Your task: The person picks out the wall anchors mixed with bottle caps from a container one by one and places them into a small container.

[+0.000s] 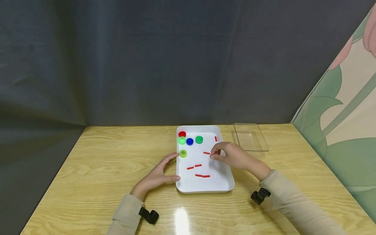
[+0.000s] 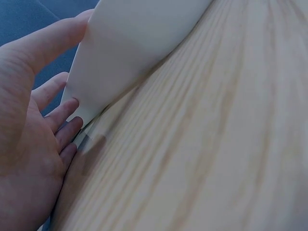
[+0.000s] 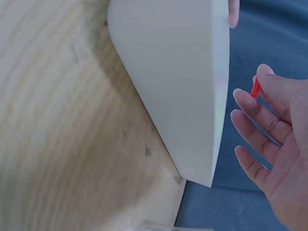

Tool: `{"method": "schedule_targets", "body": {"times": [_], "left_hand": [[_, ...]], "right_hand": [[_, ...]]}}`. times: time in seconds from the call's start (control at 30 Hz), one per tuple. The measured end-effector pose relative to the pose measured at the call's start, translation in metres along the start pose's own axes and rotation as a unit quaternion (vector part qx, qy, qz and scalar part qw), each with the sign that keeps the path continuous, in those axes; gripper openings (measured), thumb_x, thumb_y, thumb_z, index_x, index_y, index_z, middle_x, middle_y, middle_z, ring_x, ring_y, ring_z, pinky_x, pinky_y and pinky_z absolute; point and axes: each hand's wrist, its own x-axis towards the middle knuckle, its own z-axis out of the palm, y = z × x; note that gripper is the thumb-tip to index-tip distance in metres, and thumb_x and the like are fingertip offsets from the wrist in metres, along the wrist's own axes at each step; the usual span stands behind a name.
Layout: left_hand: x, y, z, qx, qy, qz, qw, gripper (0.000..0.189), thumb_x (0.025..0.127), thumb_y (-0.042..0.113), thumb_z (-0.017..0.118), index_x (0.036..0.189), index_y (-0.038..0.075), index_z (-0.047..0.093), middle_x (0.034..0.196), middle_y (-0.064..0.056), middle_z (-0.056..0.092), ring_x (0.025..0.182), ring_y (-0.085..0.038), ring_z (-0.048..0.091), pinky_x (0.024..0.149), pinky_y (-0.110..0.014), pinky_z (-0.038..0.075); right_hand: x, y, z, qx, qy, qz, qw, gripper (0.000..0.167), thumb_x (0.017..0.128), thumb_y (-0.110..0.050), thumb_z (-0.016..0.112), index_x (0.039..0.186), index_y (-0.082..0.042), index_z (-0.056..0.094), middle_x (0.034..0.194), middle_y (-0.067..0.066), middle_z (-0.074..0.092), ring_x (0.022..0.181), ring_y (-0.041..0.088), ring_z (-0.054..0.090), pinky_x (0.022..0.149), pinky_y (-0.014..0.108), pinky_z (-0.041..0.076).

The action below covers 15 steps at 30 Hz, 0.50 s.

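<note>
Narrow pinch noted at the right hand (image 3: 288, 154): in the right wrist view, thumb and index finger hold 1 red stick (image 3: 256, 88) at the hand's 11 o'clock. White tray (image 3: 166, 96) stands at its 10 o'clock.

Left wrist view: left hand (image 2: 31, 139) is spread wide, thumb touching the tray rim at 1 o'clock, fingers at the tray wall.

Head view, from the tray's centre: 5 bottle caps (image 1: 189, 141) sit between 9 and 12 o'clock. 6 red sticks (image 1: 206, 176) show: 1 at 1 o'clock, 1 at 12 beside the right fingertips, 2 at 8, 2 at 6. Whether the 12 o'clock piece is the pinched one, I cannot tell. Clear container (image 1: 249, 140) lies outside at 2 o'clock on the wooden table (image 1: 100, 169).

Assessment: step in hand appears to be positioning 1 stick; lifting or laying, undetermined. Next move calls for a light pinch, neighbouring sticks undisturbed, tray steadied at 9 o'clock.
</note>
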Motion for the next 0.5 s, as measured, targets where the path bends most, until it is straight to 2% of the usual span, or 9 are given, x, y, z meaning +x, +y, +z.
{"method": "schedule_targets", "body": {"times": [0.1,0.4,0.5], "left_hand": [[0.001,-0.001,0.0,0.001,-0.002,0.005,1.0,0.082,0.084,0.022,0.082,0.153,0.028,0.037,0.162,0.002,0.022,0.149,-0.026,0.012,0.117,-0.06,0.011],[0.001,-0.003,-0.001,0.002,0.002,0.0,1.0,0.081,0.084,0.023,0.082,0.151,0.034,0.038,0.161,0.005,0.023,0.149,-0.023,0.013,0.117,-0.059,0.011],[0.0,-0.003,-0.002,0.001,-0.002,-0.002,1.0,0.081,0.084,0.023,0.082,0.151,0.033,0.038,0.161,0.003,0.023,0.149,-0.025,0.013,0.117,-0.059,0.012]], "right_hand": [[-0.002,0.002,-0.007,-0.001,0.015,-0.002,0.9999,0.007,0.089,-0.018,0.076,0.088,-0.02,0.069,0.082,-0.015,0.062,0.078,0.006,0.057,0.071,0.04,0.053],[-0.007,0.013,-0.029,-0.025,0.045,0.021,0.9985,0.008,0.088,-0.014,0.077,0.089,-0.017,0.07,0.083,-0.012,0.064,0.077,0.009,0.058,0.07,0.04,0.053],[-0.01,0.019,-0.034,-0.038,0.052,0.028,0.9975,0.007,0.089,-0.015,0.076,0.089,-0.018,0.07,0.083,-0.011,0.064,0.077,0.009,0.058,0.067,0.037,0.052]]}}
